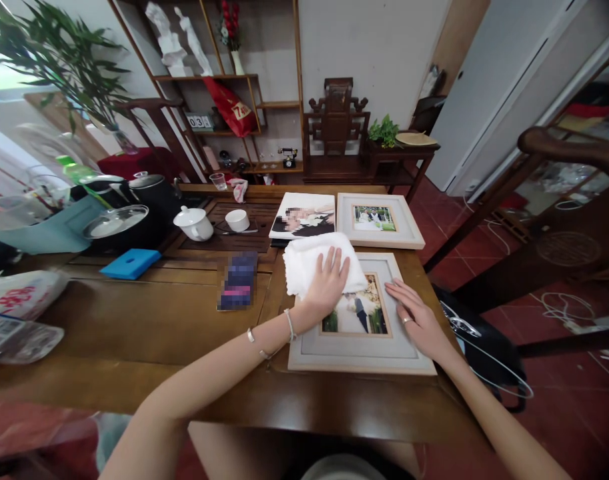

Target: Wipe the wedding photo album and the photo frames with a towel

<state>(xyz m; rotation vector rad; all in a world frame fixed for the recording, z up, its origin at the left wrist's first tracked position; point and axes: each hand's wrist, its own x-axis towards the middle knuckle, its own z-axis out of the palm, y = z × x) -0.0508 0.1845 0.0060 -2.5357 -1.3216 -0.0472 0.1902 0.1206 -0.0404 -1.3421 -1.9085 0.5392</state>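
A framed photo (359, 360) with a pale wooden border lies face up on the table in front of me. My left hand (329, 283) is flat on a folded white towel (304, 260), which covers the frame's upper left corner and overhangs its edge. The fingers are stretched out and press on the cloth. My right hand (417, 317) rests along the frame's right side, fingers extended over the border. Part of the picture is hidden under the towel.
Behind are a second framed photo (409, 227) and a photo album (279, 227). To the left lie a blurred dark packet (237, 280), a blue sponge-like block (130, 264), a white lidded cup (193, 223) and a small white bowl (237, 220). A wooden chair (539, 267) stands right.
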